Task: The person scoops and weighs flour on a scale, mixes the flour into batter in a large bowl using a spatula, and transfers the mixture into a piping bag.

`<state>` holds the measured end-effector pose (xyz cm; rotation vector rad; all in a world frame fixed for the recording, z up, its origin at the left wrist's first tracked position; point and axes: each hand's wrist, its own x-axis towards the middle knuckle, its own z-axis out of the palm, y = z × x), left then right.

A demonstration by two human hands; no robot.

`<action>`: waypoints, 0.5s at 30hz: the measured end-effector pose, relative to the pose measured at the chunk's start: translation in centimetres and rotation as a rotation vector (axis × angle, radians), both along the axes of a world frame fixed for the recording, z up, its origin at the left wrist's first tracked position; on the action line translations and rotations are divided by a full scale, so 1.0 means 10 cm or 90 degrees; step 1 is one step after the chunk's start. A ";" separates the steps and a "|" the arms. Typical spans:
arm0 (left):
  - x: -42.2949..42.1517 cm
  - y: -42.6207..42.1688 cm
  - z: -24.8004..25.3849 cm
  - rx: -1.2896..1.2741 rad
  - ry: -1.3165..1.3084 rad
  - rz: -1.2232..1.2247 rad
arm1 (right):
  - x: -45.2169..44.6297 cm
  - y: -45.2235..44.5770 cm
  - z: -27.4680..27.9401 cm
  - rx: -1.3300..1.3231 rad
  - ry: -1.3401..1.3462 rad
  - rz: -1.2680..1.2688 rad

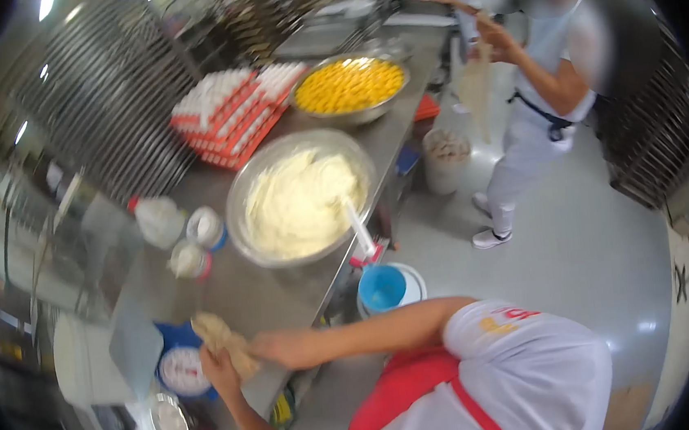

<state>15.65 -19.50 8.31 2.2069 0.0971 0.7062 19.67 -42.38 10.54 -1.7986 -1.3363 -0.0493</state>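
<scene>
Both my hands are at a crumpled light-brown bag or cloth (223, 339) near the table's lower part. My left hand (220, 372) is closed on its lower edge. At its right side is my right hand (286, 349), blurred, with its fingers hard to make out. Just left of the bag is a blue scale with a round white dial (184, 371). A small metal bowl with white contents (171, 421) sits below the scale. Farther up the table, a large steel bowl (236, 212) holds pale cream and a white-handled spatula (359, 228).
Red trays of eggs (225, 119) and a bowl of yolks (350, 87) stand at the back of the steel table (237, 294). White-lidded jars (205, 227) are at the left. A blue container (382, 287) stands beside the table edge. Another person (519, 150) stands in the aisle.
</scene>
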 end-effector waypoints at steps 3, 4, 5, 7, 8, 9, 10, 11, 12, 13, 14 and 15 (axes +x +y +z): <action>-0.12 0.33 -0.14 0.289 0.239 0.039 | 0.07 -0.90 0.55 0.046 -0.013 -0.046; -0.09 0.14 -0.05 0.191 0.213 0.019 | 0.17 -1.23 0.66 0.123 -0.011 -0.115; -0.03 -0.16 0.10 0.093 0.181 -0.001 | 0.33 -1.50 0.57 0.182 -0.021 -0.184; 0.12 -0.98 0.60 -0.178 0.255 -0.132 | 0.62 -2.07 0.56 0.258 0.178 -0.389; 0.25 -1.32 0.65 -0.159 0.273 -0.180 | 0.84 -2.34 0.29 0.316 0.383 -0.427; 0.38 -1.64 0.72 -0.141 0.285 -0.227 | 1.07 -2.62 0.10 0.299 0.389 -0.431; 0.50 -2.00 0.91 -0.127 0.348 -0.242 | 1.24 -2.76 0.02 0.288 0.375 -0.403; 0.64 -2.33 1.07 -0.111 0.403 -0.260 | 1.38 -2.90 -0.03 0.277 0.453 -0.453; 0.81 -2.55 1.02 -0.072 0.389 -0.246 | 1.51 -3.03 -0.11 0.274 0.532 -0.512; 0.95 -2.73 1.02 -0.007 0.360 -0.224 | 1.68 -3.07 -0.23 0.329 0.509 -0.498; 1.06 -2.87 1.01 0.064 0.336 -0.206 | 1.84 -3.06 -0.39 0.392 0.492 -0.489; 1.18 -2.99 1.01 0.047 0.342 -0.194 | 2.03 -3.09 -0.56 0.375 0.469 -0.514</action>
